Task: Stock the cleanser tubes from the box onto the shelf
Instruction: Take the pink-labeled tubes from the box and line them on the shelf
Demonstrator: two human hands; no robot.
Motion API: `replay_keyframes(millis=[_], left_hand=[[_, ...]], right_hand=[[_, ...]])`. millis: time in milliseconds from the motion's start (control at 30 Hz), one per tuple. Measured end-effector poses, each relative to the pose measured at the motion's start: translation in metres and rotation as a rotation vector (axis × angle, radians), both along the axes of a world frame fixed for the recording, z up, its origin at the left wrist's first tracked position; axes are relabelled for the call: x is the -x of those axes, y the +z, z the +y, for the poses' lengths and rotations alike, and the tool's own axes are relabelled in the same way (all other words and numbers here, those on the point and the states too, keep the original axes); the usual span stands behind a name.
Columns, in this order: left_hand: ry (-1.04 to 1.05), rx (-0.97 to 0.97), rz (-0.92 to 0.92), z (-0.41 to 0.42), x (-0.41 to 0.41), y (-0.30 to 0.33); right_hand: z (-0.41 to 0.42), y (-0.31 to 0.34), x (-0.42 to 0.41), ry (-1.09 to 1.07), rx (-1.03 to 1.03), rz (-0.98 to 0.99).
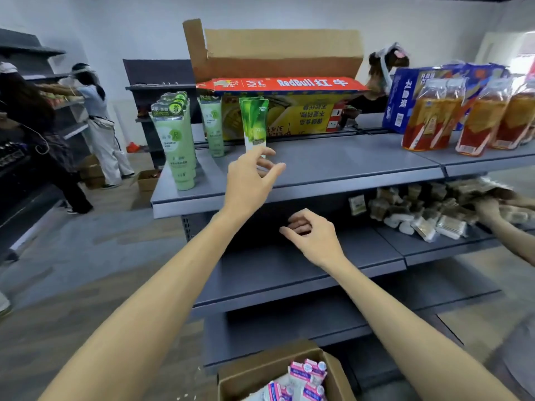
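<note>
Two bare forearms seen, reaching up from bottom of frame. No sleeves visible to lower edge. Left hand [249, 180] and right hand [314, 237] ungloved. No rings, watch, bracelet or straps noted at wrists or fingers. Nails short, unpainted where seen.

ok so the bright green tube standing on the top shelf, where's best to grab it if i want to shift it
Pinch the bright green tube round its narrower lower body, just above the cap it stands on, coming from the front as the left hand is now. Its wide flat crimp is on top, and the box blocks the back.
</note>
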State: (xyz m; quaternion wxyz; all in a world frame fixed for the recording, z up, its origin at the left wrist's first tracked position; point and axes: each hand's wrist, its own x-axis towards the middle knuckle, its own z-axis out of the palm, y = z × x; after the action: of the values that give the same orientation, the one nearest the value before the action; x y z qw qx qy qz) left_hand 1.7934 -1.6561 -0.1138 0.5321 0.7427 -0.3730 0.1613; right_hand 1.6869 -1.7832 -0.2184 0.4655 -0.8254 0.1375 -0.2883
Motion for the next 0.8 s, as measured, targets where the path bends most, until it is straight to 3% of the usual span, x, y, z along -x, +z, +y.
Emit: replay_keyframes(millis=[267,800], left_hand=[[-0.084,0.024,0.035,0.016,0.054,-0.099],[0.017,-0.414,0.437,0.031,0.098,-0.297]], right_hand=[[0.011,-0.085,0.035,-0.054,-0.009,0.227],[0.016,-0.262,0.128,-0.093,-0.156,0.696]])
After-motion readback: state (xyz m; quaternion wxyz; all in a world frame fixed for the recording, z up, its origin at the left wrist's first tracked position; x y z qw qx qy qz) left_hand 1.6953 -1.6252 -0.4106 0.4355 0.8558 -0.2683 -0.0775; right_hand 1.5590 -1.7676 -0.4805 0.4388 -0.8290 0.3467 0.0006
